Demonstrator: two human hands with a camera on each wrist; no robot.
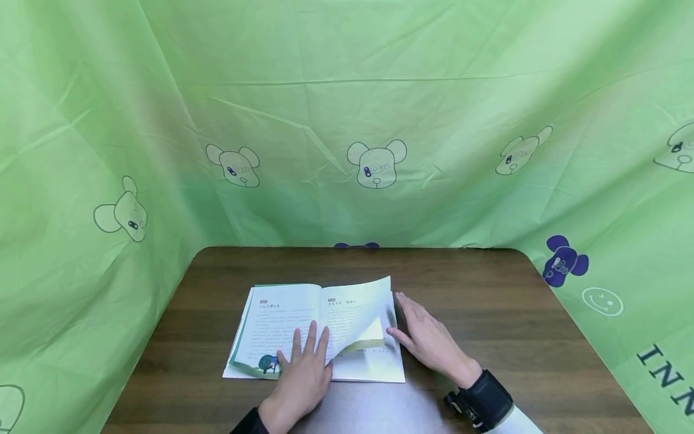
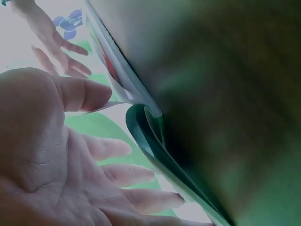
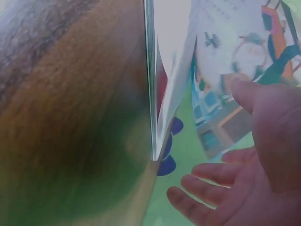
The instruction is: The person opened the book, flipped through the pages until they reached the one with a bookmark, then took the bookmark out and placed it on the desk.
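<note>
An open book [image 1: 284, 319] with printed text lies on the table. One right-hand page [image 1: 352, 307] stands raised and curled, its lower corner bent toward the middle. My left hand [image 1: 305, 377] lies with spread fingers over the lower middle of the spread, near a small picture. In the left wrist view its thumb [image 2: 91, 96] is right at a thin page edge, above the curved green cover [image 2: 138, 129]. Beside the book's right edge is my right hand [image 1: 431, 337], fingers extended. Its thumb [image 3: 247, 94] overlaps a colourful illustrated page [image 3: 235, 52] in the right wrist view.
The brown wooden table [image 1: 477, 295] extends around the book on all sides. A green cloth [image 1: 303, 211] with cartoon bear heads hangs behind and along both sides. A black band [image 1: 488, 398] with a small device is on the right wrist.
</note>
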